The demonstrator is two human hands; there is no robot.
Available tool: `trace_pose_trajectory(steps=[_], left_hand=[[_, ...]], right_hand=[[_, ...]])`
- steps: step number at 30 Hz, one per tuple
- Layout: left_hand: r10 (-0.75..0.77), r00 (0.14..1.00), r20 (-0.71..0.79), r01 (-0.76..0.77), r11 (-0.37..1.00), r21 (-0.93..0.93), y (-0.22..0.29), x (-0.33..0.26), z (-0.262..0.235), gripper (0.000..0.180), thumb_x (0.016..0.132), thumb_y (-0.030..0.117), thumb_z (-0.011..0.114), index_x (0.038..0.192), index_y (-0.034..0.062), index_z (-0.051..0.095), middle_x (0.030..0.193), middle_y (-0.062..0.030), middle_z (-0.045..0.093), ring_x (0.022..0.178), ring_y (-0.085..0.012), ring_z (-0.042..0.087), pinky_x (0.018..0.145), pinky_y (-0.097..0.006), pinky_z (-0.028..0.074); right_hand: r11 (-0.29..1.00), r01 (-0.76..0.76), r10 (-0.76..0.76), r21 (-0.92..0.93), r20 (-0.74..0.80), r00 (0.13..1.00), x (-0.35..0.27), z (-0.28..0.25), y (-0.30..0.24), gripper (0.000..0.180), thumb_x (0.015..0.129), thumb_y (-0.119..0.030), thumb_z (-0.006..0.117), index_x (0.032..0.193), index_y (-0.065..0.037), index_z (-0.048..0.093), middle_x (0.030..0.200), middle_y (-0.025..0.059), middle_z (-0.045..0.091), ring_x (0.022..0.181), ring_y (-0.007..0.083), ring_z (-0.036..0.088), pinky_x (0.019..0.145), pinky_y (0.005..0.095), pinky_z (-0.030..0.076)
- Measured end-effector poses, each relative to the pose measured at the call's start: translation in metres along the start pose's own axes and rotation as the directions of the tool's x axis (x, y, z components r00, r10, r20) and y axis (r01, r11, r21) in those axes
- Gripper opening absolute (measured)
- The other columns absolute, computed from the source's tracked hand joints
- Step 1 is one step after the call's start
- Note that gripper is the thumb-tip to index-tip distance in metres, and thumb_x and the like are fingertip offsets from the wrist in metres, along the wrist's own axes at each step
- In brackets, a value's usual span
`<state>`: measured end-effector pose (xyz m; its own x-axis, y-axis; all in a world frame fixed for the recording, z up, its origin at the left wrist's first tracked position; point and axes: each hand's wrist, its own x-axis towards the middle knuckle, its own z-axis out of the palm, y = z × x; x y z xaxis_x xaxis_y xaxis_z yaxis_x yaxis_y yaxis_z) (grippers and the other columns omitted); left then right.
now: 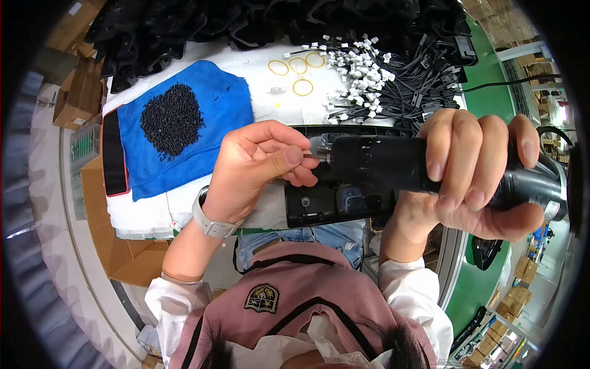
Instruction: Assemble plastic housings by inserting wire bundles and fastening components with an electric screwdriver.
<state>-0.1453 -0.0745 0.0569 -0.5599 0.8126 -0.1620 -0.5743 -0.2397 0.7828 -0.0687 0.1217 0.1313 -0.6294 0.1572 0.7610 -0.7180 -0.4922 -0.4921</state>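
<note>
My right hand (473,172) is wrapped round a black electric screwdriver (381,161), which lies level and points left. At its metal nose (324,154), my left hand (264,160) pinches thumb and fingers together around the end of the thin bit. Whatever sits between those fingertips is too small to make out. Under the tool is a black plastic housing (300,206), partly covered by the screwdriver and my hands. Beyond my left hand, a heap of small black screws (172,121) rests on a blue cloth (227,92).
Black cables with white connectors (369,77) are bunched at the back right. Several yellow rubber bands (302,88) lie on the white table covering (264,111). Black plastic parts (258,21) line the far edge. Cardboard boxes (80,95) stand on the left.
</note>
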Motion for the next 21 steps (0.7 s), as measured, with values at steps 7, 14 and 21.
trace_pose_trajectory(steps=[7, 14, 21], left_hand=[[0.01, 0.997, -0.08, 0.015, 0.953, 0.302, 0.009, -0.001, 0.012, 0.026, 0.079, -0.009, 0.063, 0.105, -0.0067, 0.059, 0.087, -0.0128, 0.067, 0.076, -0.0164, 0.067, 0.07, -0.024, 0.054], [0.171, 0.972, -0.161, -0.067, 0.858, 0.509, 0.007, -0.004, -0.005, 0.016, 0.083, -0.006, 0.061, 0.098, -0.0057, 0.065, 0.084, -0.009, 0.066, 0.071, -0.0124, 0.064, 0.065, -0.021, 0.052], [0.184, 0.978, -0.101, -0.112, 0.863, 0.492, 0.001, -0.001, 0.0, 0.018, 0.084, -0.007, 0.06, 0.101, -0.0063, 0.065, 0.096, -0.0115, 0.065, 0.081, -0.0141, 0.065, 0.075, -0.022, 0.052]], right_hand=[[0.995, -0.071, 0.084, 0.074, -0.183, 0.98, -0.002, -0.008, -0.001, 0.043, 0.083, -0.037, 0.064, 0.107, -0.005, 0.05, 0.067, 0.0001, 0.052, 0.051, 0.0122, 0.049, 0.06, 0.03, 0.037], [0.907, -0.267, 0.238, -0.326, -0.124, 0.963, 0.007, -0.034, 0.005, 0.04, 0.091, -0.032, 0.045, 0.117, -0.002, 0.049, 0.064, 0.0026, 0.046, 0.049, 0.0134, 0.043, 0.054, 0.0313, 0.038], [0.886, -0.276, 0.248, -0.372, -0.122, 0.961, 0.005, -0.036, 0.027, 0.035, 0.091, -0.027, 0.045, 0.114, -0.001, 0.046, 0.06, 0.0043, 0.045, 0.045, 0.0133, 0.041, 0.049, 0.0285, 0.038]])
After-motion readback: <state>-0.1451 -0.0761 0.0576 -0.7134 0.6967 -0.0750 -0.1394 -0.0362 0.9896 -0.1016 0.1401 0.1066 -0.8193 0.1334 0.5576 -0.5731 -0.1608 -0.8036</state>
